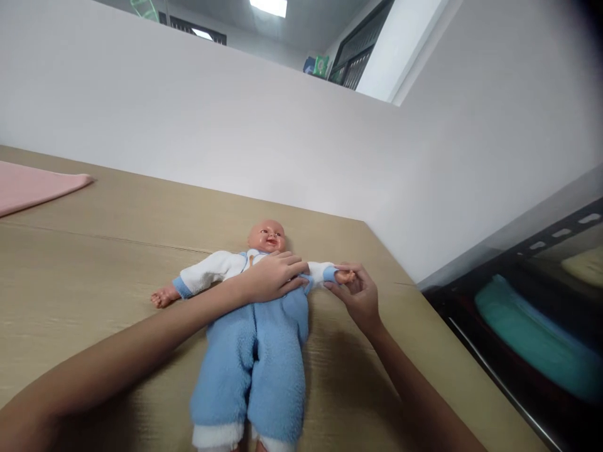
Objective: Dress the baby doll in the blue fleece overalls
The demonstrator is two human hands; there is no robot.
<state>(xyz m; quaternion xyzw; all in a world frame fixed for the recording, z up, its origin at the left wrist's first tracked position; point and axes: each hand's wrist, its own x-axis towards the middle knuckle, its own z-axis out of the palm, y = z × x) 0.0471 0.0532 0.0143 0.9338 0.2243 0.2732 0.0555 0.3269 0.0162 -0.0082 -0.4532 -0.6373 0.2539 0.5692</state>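
A baby doll (266, 236) lies on its back on the wooden table, arms spread out to both sides. Its clothes are a white fleece top with blue cuffs and blue fleece overalls (277, 351) with white leg ends. My left hand (276, 276) lies across the doll's chest, its fingers closed about the shoulder by the overall strap; the fingertips are partly hidden. Out at the doll's arm on the right, my right hand (360, 295) pinches the blue cuff (330, 274) and the doll's small hand (345, 277) between thumb and fingers.
Pink cloth (38, 185) lies on the table (117, 207) at the far left. A pale wall (264, 144) stands behind the table. Beyond the right edge is a dark rack (452, 301) holding a teal item (527, 333) and a yellowish one (586, 267).
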